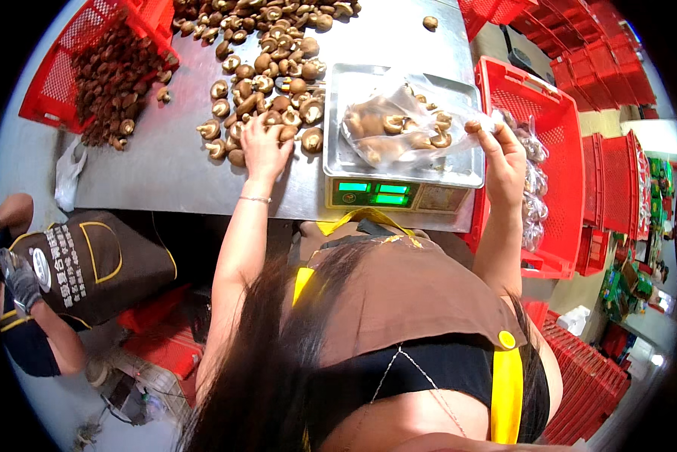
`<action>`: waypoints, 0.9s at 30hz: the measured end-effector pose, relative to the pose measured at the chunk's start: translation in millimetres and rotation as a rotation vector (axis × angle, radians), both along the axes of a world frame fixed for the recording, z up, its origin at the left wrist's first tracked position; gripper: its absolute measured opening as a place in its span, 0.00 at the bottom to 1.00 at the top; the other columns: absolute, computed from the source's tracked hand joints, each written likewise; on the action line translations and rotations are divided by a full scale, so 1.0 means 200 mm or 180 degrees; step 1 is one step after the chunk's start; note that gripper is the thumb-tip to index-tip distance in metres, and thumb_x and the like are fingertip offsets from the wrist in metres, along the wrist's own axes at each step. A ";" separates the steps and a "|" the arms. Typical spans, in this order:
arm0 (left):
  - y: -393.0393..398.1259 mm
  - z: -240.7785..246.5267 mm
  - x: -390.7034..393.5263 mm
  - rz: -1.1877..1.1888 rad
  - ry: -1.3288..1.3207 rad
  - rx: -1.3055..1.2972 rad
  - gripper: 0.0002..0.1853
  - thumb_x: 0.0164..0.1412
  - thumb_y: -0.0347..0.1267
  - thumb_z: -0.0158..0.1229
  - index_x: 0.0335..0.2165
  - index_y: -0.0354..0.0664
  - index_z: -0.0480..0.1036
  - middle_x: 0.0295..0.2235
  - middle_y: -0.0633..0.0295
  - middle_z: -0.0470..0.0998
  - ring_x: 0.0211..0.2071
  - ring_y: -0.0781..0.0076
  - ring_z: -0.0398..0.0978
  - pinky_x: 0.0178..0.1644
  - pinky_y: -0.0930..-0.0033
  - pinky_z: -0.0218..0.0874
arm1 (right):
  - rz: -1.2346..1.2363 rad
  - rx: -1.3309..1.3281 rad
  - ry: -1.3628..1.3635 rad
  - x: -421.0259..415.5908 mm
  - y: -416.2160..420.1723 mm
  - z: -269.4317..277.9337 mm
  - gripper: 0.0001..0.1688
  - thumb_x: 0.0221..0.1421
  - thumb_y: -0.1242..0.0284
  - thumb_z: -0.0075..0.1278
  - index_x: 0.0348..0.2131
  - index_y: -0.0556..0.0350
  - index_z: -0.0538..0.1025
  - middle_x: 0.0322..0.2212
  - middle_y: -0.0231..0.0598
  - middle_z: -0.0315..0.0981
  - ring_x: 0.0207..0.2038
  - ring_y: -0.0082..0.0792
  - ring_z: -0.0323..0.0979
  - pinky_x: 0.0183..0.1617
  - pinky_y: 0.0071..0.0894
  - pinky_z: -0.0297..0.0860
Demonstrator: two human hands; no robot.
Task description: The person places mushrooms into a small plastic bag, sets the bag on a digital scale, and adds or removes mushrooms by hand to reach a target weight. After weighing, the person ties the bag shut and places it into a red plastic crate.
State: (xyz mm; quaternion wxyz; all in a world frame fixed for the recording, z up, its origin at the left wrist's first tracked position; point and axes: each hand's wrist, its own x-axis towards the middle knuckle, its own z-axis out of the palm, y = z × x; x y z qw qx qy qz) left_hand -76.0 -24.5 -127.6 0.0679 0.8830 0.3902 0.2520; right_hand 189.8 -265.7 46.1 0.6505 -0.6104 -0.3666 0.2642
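My left hand [264, 148] reaches down onto loose shiitake mushrooms [311, 110] on the metal table, thumb spread from the fingers. Whether it grips one is hidden under the fingers. A clear plastic bag [392, 155] holding several mushrooms lies on the steel pan [338, 164] of a digital scale [423, 198] with lit green displays. At the pan's right edge, my right hand [503, 150] pinches the bag's edge, pulling it out to the side. A small mushroom [472, 126] shows at its fingertips.
A tipped red crate [56, 85] spills mushrooms at the left of the metal table [146, 175]. On the right, a red crate [561, 186] contains filled bags [535, 206]. More red crates [598, 68] are stacked beyond. An aproned person's gloved hand [22, 282] is at the left.
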 end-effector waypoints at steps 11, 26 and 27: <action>-0.53 0.72 0.66 -0.2632 -0.1681 -0.3840 0.24 0.49 0.30 0.58 0.45 0.35 0.61 0.42 0.53 0.69 0.44 0.66 0.69 0.46 0.65 0.62 | -0.0137 0.0317 0.0711 0.00 -0.02 -0.04 0.08 0.55 0.75 0.46 0.34 0.62 0.72 0.29 0.34 0.73 0.34 0.22 0.69 0.42 0.22 0.64; -0.34 0.85 0.43 -0.1252 0.1010 -0.0351 0.16 0.47 0.39 0.60 0.33 0.41 0.72 0.28 0.55 0.74 0.32 0.58 0.72 0.36 0.60 0.62 | -0.0247 -0.0238 0.0064 0.06 -0.17 -0.10 0.07 0.52 0.76 0.49 0.32 0.62 0.72 0.30 0.32 0.72 0.34 0.19 0.68 0.40 0.18 0.64; -0.35 0.84 0.41 -0.1250 0.0981 -0.0612 0.15 0.48 0.38 0.60 0.32 0.40 0.72 0.27 0.56 0.74 0.32 0.58 0.72 0.34 0.61 0.63 | -0.0182 -0.0377 -0.0023 0.06 -0.17 -0.11 0.08 0.52 0.76 0.49 0.33 0.62 0.72 0.29 0.32 0.72 0.34 0.20 0.68 0.40 0.19 0.64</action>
